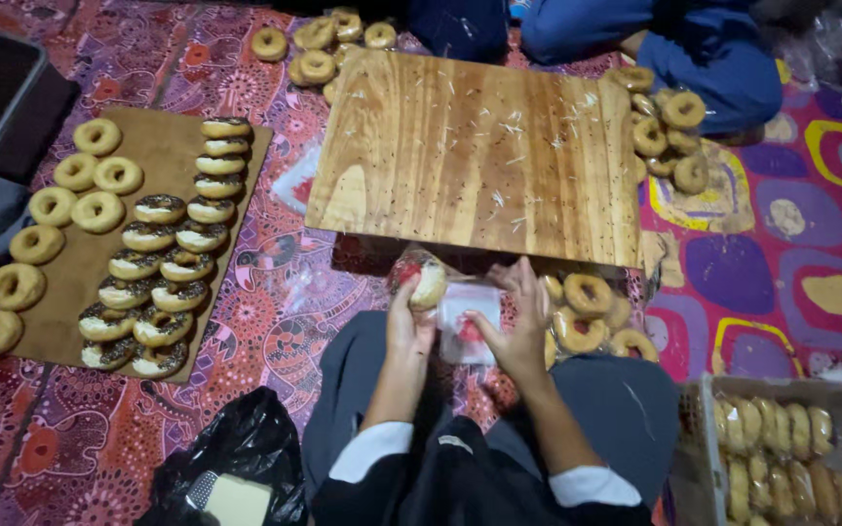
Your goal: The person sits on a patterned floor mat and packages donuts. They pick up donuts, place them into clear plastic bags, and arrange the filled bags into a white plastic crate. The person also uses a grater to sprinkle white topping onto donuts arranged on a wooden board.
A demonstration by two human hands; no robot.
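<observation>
The left hand [409,326] is pinching a glazed doughnut [425,280] at six o'clock below the wooden board [470,156]. The right hand [514,326], fingers curled, is gripping a small clear bag [467,321] at the doughnut's four o'clock. The bag mouth is best kept wide and the doughnut level, so the glaze is not smearing.

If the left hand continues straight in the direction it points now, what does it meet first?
Probably the near edge of the wooden board, just beyond the wrapped doughnut that the left hand holds; depth is unclear.
</observation>
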